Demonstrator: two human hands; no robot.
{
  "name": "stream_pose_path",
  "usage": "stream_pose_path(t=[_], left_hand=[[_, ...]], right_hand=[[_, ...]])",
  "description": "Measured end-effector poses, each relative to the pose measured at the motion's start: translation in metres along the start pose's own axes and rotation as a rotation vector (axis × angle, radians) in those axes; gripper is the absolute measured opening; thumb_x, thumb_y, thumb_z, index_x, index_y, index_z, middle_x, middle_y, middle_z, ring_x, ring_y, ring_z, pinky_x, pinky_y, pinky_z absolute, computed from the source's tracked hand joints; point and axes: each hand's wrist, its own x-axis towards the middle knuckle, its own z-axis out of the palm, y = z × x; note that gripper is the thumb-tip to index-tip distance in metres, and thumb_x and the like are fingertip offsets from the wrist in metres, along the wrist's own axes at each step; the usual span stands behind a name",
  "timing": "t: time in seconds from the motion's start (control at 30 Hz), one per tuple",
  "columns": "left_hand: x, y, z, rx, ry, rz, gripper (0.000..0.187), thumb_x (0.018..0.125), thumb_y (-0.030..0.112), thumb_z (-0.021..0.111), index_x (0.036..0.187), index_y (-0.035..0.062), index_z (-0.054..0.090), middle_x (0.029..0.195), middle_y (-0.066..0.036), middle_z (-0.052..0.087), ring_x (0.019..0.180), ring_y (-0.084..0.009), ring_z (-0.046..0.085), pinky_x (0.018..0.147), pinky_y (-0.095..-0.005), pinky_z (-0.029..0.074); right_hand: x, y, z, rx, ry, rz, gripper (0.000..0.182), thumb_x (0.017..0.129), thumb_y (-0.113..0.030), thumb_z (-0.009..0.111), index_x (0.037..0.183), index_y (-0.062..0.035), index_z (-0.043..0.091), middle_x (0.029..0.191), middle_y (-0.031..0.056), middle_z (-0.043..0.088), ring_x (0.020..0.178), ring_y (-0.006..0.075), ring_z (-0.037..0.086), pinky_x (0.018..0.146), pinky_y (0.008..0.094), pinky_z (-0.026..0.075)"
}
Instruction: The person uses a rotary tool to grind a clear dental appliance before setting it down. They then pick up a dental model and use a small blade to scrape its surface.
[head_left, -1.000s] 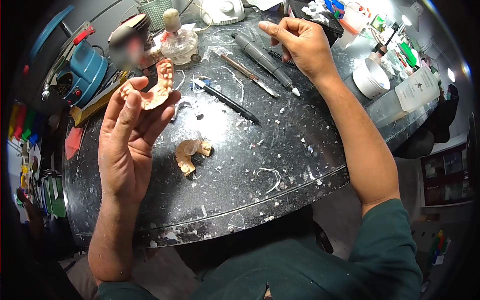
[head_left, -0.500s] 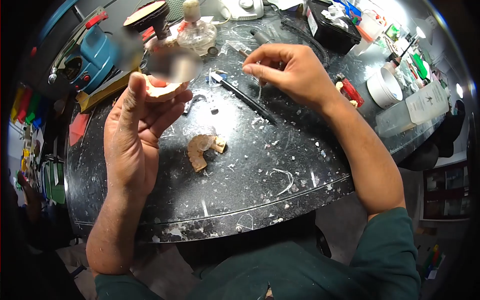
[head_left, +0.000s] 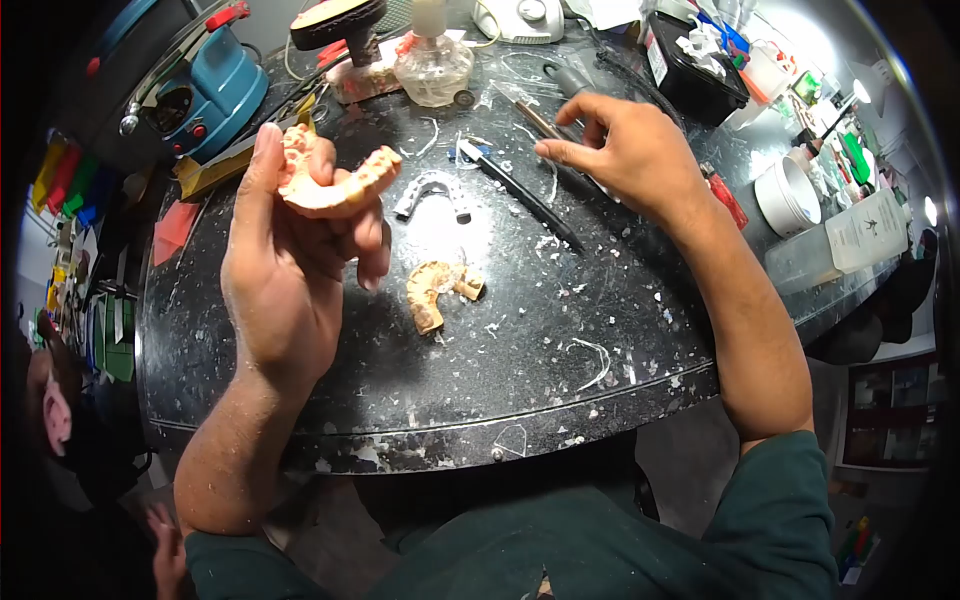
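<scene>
My left hand (head_left: 290, 265) is raised over the left of the dark bench and holds a cream horseshoe-shaped dental model (head_left: 335, 195) between thumb and fingers. My right hand (head_left: 625, 145) hovers at a brown-handled tool (head_left: 537, 120), thumb and index finger apart; nothing shows between them. A second tan dental model (head_left: 430, 295) lies on the bench below the bright spot. Above it is a clear or silvery arch-shaped piece (head_left: 437, 183). A black pen-like tool with a white tip (head_left: 520, 195) lies diagonally between my hands.
A blue machine (head_left: 215, 95) stands back left, with a glass burner (head_left: 435, 70) at the back. On the right are a black box (head_left: 690, 70), a white tub (head_left: 787, 197), a clear bottle (head_left: 845, 240) and a red object (head_left: 724, 197). Another person's hand (head_left: 167, 540) shows lower left.
The cream model in my left hand is tilted differently and no longer blurred. The view has shifted, uncovering the arch-shaped piece and the brown-handled tool. My right hand remains near that tool.
</scene>
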Motion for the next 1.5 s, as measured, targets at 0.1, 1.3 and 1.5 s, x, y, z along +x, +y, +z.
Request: stream_pose_path(t=[0.1,1.3,1.5], left_hand=[[-0.003,-0.003,0.009,0.081,0.017,0.067,0.041,0.103,0.046,0.029,0.090,0.0097,0.043,0.066,-0.007,0.054,0.055,-0.0173,0.054,0.049,-0.0273,0.040],[0.000,-0.001,0.005,0.253,-0.003,0.266,0.047,0.101,0.052,0.020,0.082,0.0133,0.036,0.085,-0.022,0.065,0.070,-0.0192,0.061,0.053,-0.0250,0.047],[-0.005,-0.001,0.011,0.446,-0.057,0.428,0.050,0.101,0.051,0.013,0.083,0.0096,0.035,0.086,-0.026,0.064,0.071,-0.0185,0.062,0.052,-0.0254,0.048]], right_hand=[[0.003,0.007,0.004,-0.081,0.015,-0.006,0.029,0.082,-0.033,0.070,0.096,-0.0087,0.066,0.076,0.0114,0.068,0.072,0.0276,0.067,0.065,0.0370,0.051],[0.007,0.005,0.001,0.707,0.411,-0.291,0.021,0.100,-0.012,0.052,0.118,-0.0013,0.056,0.111,0.0081,0.063,0.106,0.0131,0.056,0.097,0.0248,0.040],[0.009,0.007,0.007,0.585,0.413,-0.374,0.037,0.101,-0.014,0.048,0.136,-0.0010,0.049,0.136,0.0117,0.054,0.126,0.0136,0.047,0.106,0.0266,0.035]])
